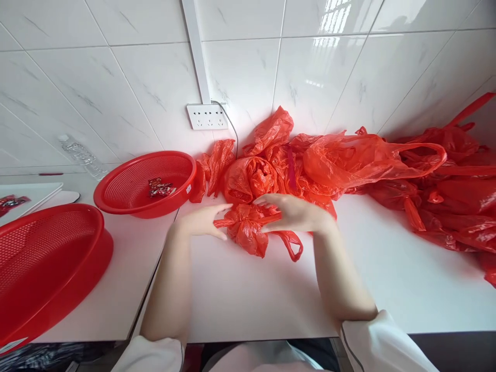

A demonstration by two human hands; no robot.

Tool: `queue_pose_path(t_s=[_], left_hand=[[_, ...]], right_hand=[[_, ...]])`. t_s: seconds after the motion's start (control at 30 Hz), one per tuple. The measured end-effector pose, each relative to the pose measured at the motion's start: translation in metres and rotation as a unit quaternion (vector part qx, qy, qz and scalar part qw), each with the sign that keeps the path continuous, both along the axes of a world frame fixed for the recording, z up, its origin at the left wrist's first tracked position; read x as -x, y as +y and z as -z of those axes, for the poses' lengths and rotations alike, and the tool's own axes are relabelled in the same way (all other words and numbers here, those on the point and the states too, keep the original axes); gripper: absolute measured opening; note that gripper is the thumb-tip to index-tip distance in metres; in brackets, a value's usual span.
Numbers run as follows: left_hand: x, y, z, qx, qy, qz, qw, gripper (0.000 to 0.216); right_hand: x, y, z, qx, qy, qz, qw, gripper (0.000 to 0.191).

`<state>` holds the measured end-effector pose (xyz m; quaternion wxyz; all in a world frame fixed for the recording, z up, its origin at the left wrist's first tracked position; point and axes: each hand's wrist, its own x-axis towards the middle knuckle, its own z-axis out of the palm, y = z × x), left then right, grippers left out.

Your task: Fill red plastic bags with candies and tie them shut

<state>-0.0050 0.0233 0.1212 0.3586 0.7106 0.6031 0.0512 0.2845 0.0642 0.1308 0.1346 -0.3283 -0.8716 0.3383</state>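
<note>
A knotted red plastic bag (248, 232) lies on the white table in front of me, one loop handle trailing to its right. My left hand (199, 219) is at the bag's left side, thumb and fingers spread apart, with a twisted bag end between them. On the other side, my right hand (290, 213) reaches over the bag, its thumb apart from the curved fingers. Both hands are close around the bag; whether they touch it is hard to see. Just behind it sits a heap of crumpled red plastic bags (263, 175).
Two red perforated baskets stand at the left: the farther basket (116, 192) holds small wrapped packets (160, 188), the nearer basket (91, 243) is at the table edge. More tied red bags (457, 196) pile up at the right. A clear bottle (83, 156) and a wall socket (207, 117) are behind.
</note>
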Motion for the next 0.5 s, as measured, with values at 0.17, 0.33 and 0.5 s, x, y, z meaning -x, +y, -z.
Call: queue_pose_path(t_s=[0.17,0.33,0.5], left_hand=[[-0.028,0.02,0.025,0.045,0.091,-0.003,0.995,0.036],[-0.031,0.02,0.029,0.038,0.126,-0.017,0.991,0.01],[-0.039,0.013,0.013,0.044,0.071,0.026,0.996,0.006]], right_hand=[[0.063,-0.003,0.036,-0.069,-0.171,-0.038,0.982,0.048],[0.074,-0.003,0.045,-0.137,-0.21,-0.08,0.965,0.014],[0.061,-0.006,0.029,-0.124,-0.188,-0.11,0.968,0.01]])
